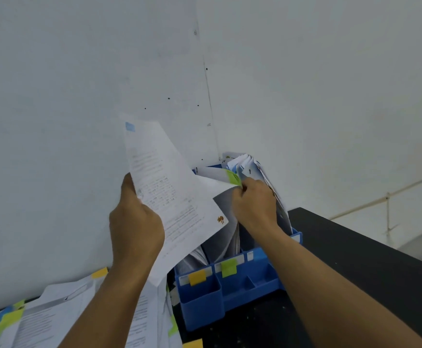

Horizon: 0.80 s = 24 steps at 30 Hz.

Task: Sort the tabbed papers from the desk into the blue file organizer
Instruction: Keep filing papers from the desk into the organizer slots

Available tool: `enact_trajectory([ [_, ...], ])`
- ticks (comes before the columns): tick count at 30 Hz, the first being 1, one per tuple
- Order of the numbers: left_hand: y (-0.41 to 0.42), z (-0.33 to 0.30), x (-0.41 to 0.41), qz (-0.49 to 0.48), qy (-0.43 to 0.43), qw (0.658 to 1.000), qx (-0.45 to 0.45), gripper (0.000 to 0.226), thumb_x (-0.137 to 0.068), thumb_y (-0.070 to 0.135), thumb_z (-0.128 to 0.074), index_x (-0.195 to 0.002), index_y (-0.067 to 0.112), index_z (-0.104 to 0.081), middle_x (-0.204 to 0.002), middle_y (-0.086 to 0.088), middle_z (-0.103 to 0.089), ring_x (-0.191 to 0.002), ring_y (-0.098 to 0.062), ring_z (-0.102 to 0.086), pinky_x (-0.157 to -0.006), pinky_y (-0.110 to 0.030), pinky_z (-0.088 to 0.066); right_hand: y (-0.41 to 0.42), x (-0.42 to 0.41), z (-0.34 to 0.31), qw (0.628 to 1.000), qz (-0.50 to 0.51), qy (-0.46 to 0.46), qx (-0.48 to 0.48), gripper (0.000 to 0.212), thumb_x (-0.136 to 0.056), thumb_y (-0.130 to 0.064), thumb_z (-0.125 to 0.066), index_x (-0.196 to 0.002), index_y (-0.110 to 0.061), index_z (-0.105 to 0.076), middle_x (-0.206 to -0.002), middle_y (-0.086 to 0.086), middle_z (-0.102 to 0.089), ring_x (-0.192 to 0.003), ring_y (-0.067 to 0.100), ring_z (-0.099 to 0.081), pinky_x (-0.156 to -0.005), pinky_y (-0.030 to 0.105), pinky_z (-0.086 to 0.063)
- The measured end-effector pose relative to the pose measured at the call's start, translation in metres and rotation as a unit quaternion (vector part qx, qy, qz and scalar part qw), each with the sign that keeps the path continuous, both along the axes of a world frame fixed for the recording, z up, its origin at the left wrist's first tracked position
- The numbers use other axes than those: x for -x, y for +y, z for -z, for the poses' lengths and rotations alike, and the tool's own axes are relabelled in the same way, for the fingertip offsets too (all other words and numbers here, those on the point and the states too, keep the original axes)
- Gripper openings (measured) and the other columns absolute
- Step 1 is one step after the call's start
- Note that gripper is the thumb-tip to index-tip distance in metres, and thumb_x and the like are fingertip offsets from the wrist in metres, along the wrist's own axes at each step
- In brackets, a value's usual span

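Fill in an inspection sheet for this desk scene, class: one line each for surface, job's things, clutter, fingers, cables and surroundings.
Surface: black desk, pale specks on it.
Job's things: blue file organizer with yellow and green labels on its front; papers stand in its slots; blue-tabbed sheet held up; tabbed papers pile at lower left.
Clutter: yellow tab lying near the bottom edge.
Fingers: left hand grips the blue-tabbed sheet; right hand pinches a green-tabbed paper in the organizer.
Cables: nothing seen.
Surroundings: white wall with small dark holes.
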<state>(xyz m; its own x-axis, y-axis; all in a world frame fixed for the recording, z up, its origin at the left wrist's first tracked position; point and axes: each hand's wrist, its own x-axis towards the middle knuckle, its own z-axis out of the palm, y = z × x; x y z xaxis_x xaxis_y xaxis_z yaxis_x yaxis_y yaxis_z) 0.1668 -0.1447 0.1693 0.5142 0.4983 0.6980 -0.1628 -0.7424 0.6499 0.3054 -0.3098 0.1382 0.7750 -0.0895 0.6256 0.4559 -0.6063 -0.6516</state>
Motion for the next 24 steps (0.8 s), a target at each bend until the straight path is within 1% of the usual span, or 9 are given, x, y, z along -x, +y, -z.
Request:
enact_trajectory([
  [3, 0.004, 0.003, 0.004, -0.01, -0.012, 0.999, 0.037, 0.04, -0.099, 0.005, -0.039, -0.136, 0.022, -0.044, -0.107, 0.011, -0.051, -0.084, -0.008, -0.048, -0.058, -0.015, -0.034, -0.003, 0.005, 0.003, 0.998, 0.009, 0.019, 0.064, 0.03, -0.094, -0.016, -0.053, -0.124, -0.018, -0.056, -0.113, 0.005, -0.057, -0.099, 0.026, -0.056, -0.085, 0.039, -0.049],
  [6, 0.005, 0.003, 0.007, -0.005, -0.018, 0.998, 0.059, 0.04, -0.1, 0.009, -0.042, -0.138, 0.022, -0.043, -0.111, 0.01, -0.051, -0.089, -0.007, -0.048, -0.055, -0.013, -0.033, 0.0, 0.009, 0.01, 0.99, 0.022, 0.041, 0.135, 0.049, -0.091, -0.011, -0.057, -0.136, -0.021, -0.041, -0.128, 0.008, -0.047, -0.113, 0.032, -0.053, -0.1, 0.045, -0.042],
  [8, 0.007, 0.004, 0.005, -0.005, -0.022, 0.998, 0.063, 0.042, -0.1, 0.009, -0.042, -0.139, 0.023, -0.041, -0.116, 0.007, -0.054, -0.094, -0.01, -0.05, -0.055, -0.013, -0.035, 0.004, 0.01, 0.013, 0.987, 0.019, 0.049, 0.153, 0.047, -0.091, -0.011, -0.057, -0.133, -0.02, -0.038, -0.13, 0.011, -0.042, -0.106, 0.034, -0.057, -0.087, 0.043, -0.047],
  [11, 0.003, 0.004, 0.001, 0.002, -0.023, 0.999, 0.049, 0.044, -0.1, 0.008, -0.038, -0.141, 0.024, -0.039, -0.113, 0.012, -0.051, -0.089, -0.006, -0.05, -0.057, -0.011, -0.034, 0.01, 0.013, 0.012, 0.987, 0.021, 0.022, 0.157, 0.034, -0.097, -0.027, -0.054, -0.128, -0.018, -0.042, -0.124, 0.011, -0.045, -0.095, 0.036, -0.062, -0.072, 0.04, -0.049],
  [13, -0.003, 0.001, -0.001, 0.015, -0.024, 0.999, 0.031, 0.043, -0.101, 0.01, -0.038, -0.141, 0.026, -0.039, -0.11, 0.015, -0.05, -0.076, 0.002, -0.049, -0.056, -0.01, -0.035, 0.013, 0.013, 0.009, 0.99, 0.021, 0.0, 0.138, 0.029, -0.102, -0.033, -0.045, -0.125, -0.017, -0.048, -0.119, 0.01, -0.052, -0.095, 0.034, -0.062, -0.072, 0.04, -0.049],
  [15, -0.006, -0.003, -0.002, 0.023, -0.029, 0.999, 0.022, 0.042, -0.101, 0.011, -0.039, -0.139, 0.028, -0.039, -0.108, 0.017, -0.05, -0.072, 0.009, -0.046, -0.052, -0.006, -0.035, 0.014, 0.01, 0.006, 0.994, 0.022, -0.003, 0.107, 0.028, -0.104, -0.032, -0.039, -0.122, -0.015, -0.051, -0.112, 0.01, -0.059, -0.095, 0.031, -0.06, -0.071, 0.038, -0.044],
  [19, -0.006, -0.01, -0.002, 0.021, -0.042, 0.999, 0.005, 0.043, -0.1, 0.012, -0.04, -0.14, 0.028, -0.038, -0.108, 0.018, -0.05, -0.072, 0.007, -0.048, -0.051, -0.006, -0.035, 0.008, 0.002, 0.0, 0.998, 0.03, 0.012, 0.048, 0.025, -0.104, -0.027, -0.036, -0.114, -0.012, -0.053, -0.107, 0.009, -0.061, -0.084, 0.024, -0.048, -0.071, 0.034, -0.036],
  [22, -0.004, -0.01, 0.0, 0.021, -0.044, 0.999, -0.016, 0.044, -0.1, 0.01, -0.041, -0.141, 0.026, -0.039, -0.108, 0.016, -0.051, -0.074, 0.002, -0.051, -0.053, -0.008, -0.035, 0.005, 0.0, -0.003, 0.999, 0.019, 0.029, 0.02, 0.029, -0.103, -0.028, -0.034, -0.117, -0.012, -0.053, -0.109, 0.008, -0.061, -0.091, 0.028, -0.055, -0.077, 0.04, -0.045],
  [24, -0.002, -0.009, 0.001, 0.02, -0.039, 0.999, -0.014, 0.045, -0.099, 0.01, -0.042, -0.141, 0.026, -0.039, -0.108, 0.016, -0.051, -0.072, 0.005, -0.048, -0.052, -0.006, -0.033, 0.003, 0.0, -0.004, 0.999, 0.02, 0.038, 0.022, 0.032, -0.103, -0.028, -0.032, -0.12, -0.012, -0.053, -0.112, 0.009, -0.061, -0.097, 0.032, -0.058, -0.083, 0.045, -0.049],
])
